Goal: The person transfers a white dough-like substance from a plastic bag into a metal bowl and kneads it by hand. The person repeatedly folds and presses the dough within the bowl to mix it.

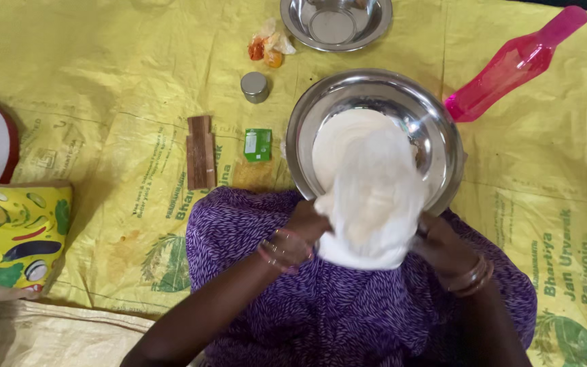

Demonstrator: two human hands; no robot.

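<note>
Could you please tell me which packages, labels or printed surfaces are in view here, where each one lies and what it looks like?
Small green packet: flat and square, on the sheet left of the big steel bowl.
Yellow printed sheet: sacking spread under everything, with green lettering and plant pictures.
Printed pillow: far left, yellow with vegetable pictures.
Clear wrapper: crumpled, near the small steel bowl, holding orange and red bits.

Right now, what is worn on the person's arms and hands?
Both forearms are bare, with no sleeves in view. The left hand has thin pink and gold bangles at the wrist. The right hand has a stack of bronze-coloured bangles at its wrist. I cannot tell if there are any rings.
</note>
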